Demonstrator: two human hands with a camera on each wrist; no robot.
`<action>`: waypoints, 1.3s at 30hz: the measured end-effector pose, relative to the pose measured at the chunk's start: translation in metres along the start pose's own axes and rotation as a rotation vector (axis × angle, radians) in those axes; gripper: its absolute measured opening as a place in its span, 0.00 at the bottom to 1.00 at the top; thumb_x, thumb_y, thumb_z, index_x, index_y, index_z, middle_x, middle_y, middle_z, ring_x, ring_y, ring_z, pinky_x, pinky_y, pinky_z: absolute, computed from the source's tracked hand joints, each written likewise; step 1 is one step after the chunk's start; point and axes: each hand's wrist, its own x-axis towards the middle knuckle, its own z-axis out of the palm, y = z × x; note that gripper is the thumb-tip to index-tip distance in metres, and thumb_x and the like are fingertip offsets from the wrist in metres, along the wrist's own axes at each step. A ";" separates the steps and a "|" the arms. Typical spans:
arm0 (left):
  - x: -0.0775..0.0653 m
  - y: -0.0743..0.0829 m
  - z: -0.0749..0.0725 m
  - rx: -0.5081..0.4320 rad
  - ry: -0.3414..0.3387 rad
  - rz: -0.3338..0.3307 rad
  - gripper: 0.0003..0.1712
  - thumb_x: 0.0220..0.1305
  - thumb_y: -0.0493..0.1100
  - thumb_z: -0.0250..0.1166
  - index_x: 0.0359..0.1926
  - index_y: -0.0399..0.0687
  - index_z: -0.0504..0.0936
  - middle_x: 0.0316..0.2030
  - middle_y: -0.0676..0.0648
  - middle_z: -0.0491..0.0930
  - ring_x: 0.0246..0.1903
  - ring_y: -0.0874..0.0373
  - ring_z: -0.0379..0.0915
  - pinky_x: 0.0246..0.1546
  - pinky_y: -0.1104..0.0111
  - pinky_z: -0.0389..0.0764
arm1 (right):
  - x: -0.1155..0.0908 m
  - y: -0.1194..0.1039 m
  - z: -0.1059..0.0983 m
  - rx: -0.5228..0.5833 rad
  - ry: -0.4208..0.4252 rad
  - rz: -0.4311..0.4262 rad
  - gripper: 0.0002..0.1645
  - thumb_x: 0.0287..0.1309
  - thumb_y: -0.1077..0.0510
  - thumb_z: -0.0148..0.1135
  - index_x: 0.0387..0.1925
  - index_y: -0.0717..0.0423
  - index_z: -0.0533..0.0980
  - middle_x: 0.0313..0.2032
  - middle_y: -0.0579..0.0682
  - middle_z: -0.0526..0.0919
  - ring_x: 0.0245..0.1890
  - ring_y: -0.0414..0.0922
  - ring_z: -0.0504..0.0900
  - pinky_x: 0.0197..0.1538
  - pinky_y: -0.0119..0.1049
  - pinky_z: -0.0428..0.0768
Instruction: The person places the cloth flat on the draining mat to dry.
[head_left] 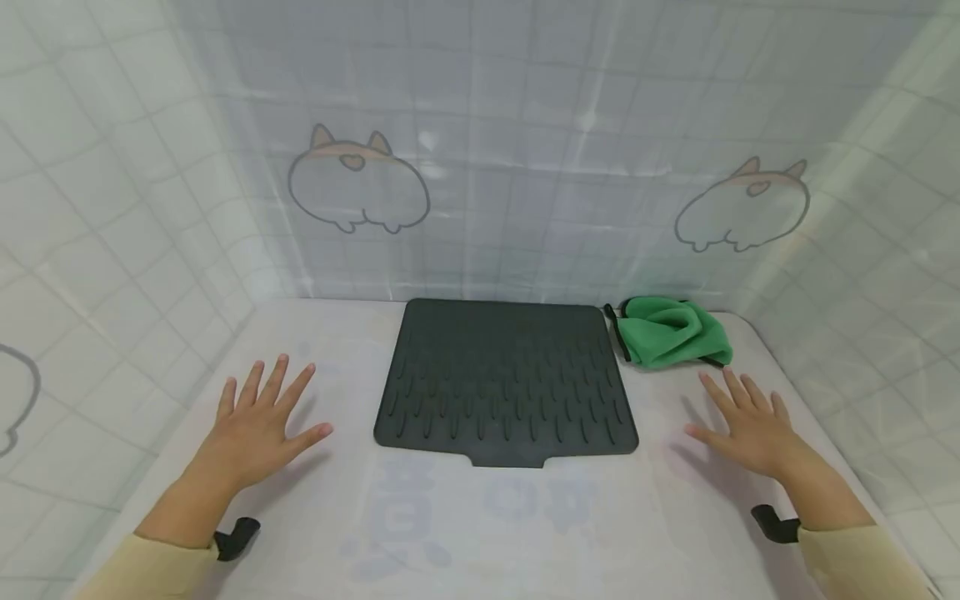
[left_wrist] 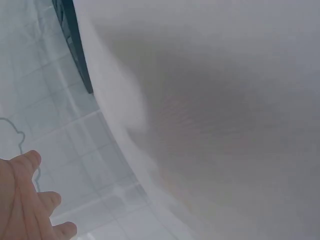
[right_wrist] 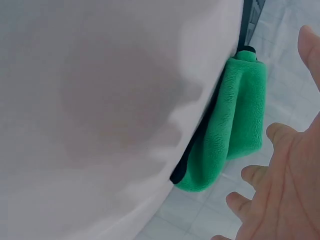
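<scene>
**Left hand (head_left: pixel 258 433) and right hand (head_left: pixel 753 425) spread, mat (head_left: pixel 506 379) between them**

Head view: the mat lies mid-frame on the white surface (head_left: pixel 660 542), its long axis running left to right, its tab pointing to the bottom of the frame. The left hand is at lower left, the right at lower right; each grip is spread, fingers toward the top. A crumpled green cloth (head_left: pixel 671 333) lies at the mat's upper right, just above the right fingertips, longer left to right; its folds hide its full shape.

Left wrist view: fingertips enter at lower left, the palm cut off. The mat is a dark sliver at upper left. The shadow filling the middle is blurred.

Right wrist view: the cloth's plush pile shows clearly, its length slanting from upper right to lower middle. A gap separates it from the hand, cut off at right.
</scene>
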 end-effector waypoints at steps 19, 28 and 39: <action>0.020 0.017 0.000 -0.045 0.012 0.031 0.54 0.67 0.75 0.51 0.81 0.55 0.42 0.78 0.33 0.36 0.75 0.28 0.27 0.67 0.33 0.24 | 0.019 -0.004 -0.010 0.089 0.075 -0.043 0.58 0.67 0.31 0.55 0.81 0.49 0.36 0.76 0.72 0.35 0.73 0.75 0.37 0.64 0.79 0.37; 0.035 0.029 0.008 -0.072 -0.033 0.034 0.55 0.65 0.76 0.53 0.80 0.51 0.47 0.77 0.32 0.40 0.74 0.27 0.31 0.67 0.33 0.28 | 0.037 -0.003 -0.011 0.116 0.086 -0.031 0.57 0.69 0.33 0.53 0.80 0.55 0.36 0.74 0.76 0.37 0.71 0.78 0.39 0.63 0.78 0.43; 0.044 0.041 0.014 -0.147 -0.112 0.015 0.56 0.64 0.77 0.53 0.80 0.49 0.50 0.77 0.30 0.43 0.73 0.25 0.33 0.67 0.31 0.32 | 0.058 0.000 -0.019 0.177 0.082 -0.010 0.55 0.72 0.33 0.49 0.80 0.58 0.35 0.74 0.77 0.35 0.70 0.80 0.40 0.63 0.78 0.45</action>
